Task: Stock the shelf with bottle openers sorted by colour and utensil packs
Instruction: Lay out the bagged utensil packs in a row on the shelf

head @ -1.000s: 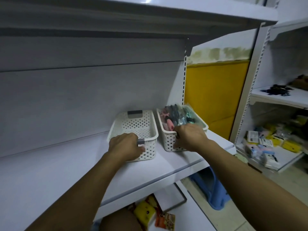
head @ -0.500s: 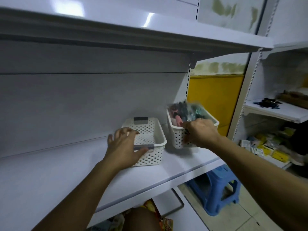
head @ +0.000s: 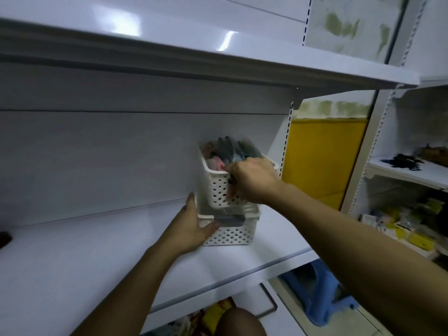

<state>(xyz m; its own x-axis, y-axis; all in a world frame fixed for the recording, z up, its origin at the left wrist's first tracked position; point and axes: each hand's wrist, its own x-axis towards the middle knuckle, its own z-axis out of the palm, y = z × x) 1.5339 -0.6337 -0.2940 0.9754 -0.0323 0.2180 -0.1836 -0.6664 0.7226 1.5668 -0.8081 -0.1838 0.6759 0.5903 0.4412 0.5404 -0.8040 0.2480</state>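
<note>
Right hand [head: 254,180] grips the full basket [head: 215,190] over the empty basket [head: 230,235]; left hand [head: 189,226], fingers straight, steadies the latter. Sorting apparently not begun.

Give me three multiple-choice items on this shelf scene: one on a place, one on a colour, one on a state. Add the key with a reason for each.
1. Where is the filled basket?
A. on the floor
B. directly above the empty basket
C. inside a cardboard box

2. What colour is the plastic stool?
A. red
B. blue
C. green

3. What is the right hand doing?
A. gripping the filled basket's rim
B. resting flat on the stool
C. hanging idle

Key:
1 B: it hangs over the empty basket, which the left hand steadies on the shelf.
2 B: the stool is plainly blue.
3 A: its fingers curl over the basket's near rim.
</note>
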